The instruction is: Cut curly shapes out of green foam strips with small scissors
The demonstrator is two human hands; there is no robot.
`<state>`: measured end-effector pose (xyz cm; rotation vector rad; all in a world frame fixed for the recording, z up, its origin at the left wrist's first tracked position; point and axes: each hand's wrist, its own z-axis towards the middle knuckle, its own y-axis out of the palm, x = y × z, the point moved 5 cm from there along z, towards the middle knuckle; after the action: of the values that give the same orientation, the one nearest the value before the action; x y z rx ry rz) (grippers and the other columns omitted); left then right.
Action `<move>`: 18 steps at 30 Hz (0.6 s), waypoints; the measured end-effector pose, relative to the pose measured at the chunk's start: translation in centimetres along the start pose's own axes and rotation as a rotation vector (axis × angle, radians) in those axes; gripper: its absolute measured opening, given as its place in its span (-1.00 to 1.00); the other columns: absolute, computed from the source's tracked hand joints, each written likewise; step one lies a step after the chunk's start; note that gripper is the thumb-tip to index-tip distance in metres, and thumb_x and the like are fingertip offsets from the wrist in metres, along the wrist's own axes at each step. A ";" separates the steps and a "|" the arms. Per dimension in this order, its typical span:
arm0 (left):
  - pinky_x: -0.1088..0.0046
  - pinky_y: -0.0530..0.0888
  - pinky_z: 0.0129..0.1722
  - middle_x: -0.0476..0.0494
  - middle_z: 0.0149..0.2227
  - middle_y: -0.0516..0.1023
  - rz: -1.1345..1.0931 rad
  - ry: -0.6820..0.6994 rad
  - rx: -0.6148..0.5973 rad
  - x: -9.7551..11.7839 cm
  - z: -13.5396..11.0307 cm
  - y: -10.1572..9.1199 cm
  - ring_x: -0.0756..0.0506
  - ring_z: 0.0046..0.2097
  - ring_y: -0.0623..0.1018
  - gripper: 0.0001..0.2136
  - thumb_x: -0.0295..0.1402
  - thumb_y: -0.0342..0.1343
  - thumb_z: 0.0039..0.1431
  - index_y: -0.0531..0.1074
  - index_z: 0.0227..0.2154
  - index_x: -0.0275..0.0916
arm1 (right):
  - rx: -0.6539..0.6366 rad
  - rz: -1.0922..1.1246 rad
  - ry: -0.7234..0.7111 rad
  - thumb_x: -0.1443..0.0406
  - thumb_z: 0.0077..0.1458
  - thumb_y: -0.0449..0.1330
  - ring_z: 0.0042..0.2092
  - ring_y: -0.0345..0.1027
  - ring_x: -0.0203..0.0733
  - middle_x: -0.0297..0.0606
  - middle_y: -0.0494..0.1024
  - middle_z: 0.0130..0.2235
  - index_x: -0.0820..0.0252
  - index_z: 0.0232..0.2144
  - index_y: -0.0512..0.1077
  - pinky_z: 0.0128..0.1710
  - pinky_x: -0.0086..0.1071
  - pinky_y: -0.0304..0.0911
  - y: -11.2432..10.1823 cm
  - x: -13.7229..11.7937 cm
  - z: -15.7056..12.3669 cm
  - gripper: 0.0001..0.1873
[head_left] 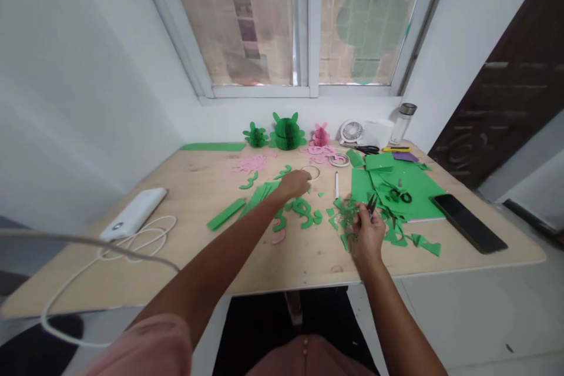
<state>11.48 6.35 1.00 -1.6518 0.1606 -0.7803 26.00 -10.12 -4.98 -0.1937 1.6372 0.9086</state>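
Note:
My left hand [294, 183] reaches out over the wooden table [198, 252], fingers curled down at a white tape ring [312, 171] and green paper cut-outs [301, 210]; whether it grips anything is hidden. My right hand [366, 234] is closed on small black scissors [371, 205], their tips pointing up and away. It rests among green paper scraps [348, 220]. A stack of folded green strips [259, 195] lies just under my left wrist.
Green paper sheets [399, 185] with black scissors [399, 194] lie right, beside a black phone [467, 222]. A white power bank [134, 212] with cable sits left. Paper ornaments [287, 131], a small fan [351, 131], a bottle [403, 122] and a pen [336, 184] stand behind.

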 end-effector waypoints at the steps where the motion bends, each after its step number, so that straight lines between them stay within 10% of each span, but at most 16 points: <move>1: 0.09 0.29 0.13 -0.33 0.01 0.54 0.045 0.037 -0.008 -0.6 -0.3 0.2 -0.30 0.12 0.43 -0.75 -0.45 0.08 0.08 0.52 -0.17 -0.27 | 0.002 -0.006 -0.002 0.04 -0.15 0.35 -0.65 0.05 -0.45 -0.54 0.26 -0.66 0.23 -0.43 0.45 -0.67 -0.57 -0.08 0.0 0.0 0.0 -0.62; 8: -0.20 -0.01 0.23 -0.24 0.19 0.41 0.277 0.229 -0.092 -1.3 -2.6 3.4 -0.36 0.29 0.21 -0.67 -0.33 0.07 0.16 0.45 0.00 -0.13 | 0.041 -0.045 -0.038 0.07 -0.09 0.33 -0.65 0.06 -0.44 -0.53 0.27 -0.66 0.23 -0.43 0.47 -0.68 -0.56 -0.08 -0.2 0.0 -0.1 -0.67; 18: -0.14 0.10 0.24 -0.18 0.14 0.44 0.209 0.489 0.022 6.6 -9.1 7.5 -0.27 0.28 0.24 -0.65 -0.22 -0.04 0.26 0.35 0.07 -0.14 | 0.041 -0.040 -0.085 0.10 -0.04 0.32 -0.61 0.10 -0.43 -0.52 0.27 -0.63 0.22 -0.44 0.44 -0.63 -0.54 -0.01 -0.3 -0.1 -0.2 -0.71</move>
<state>13.72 -6.37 -2.96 -1.3713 0.6552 -1.0071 26.03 -10.47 -5.04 -0.1578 1.5668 0.8413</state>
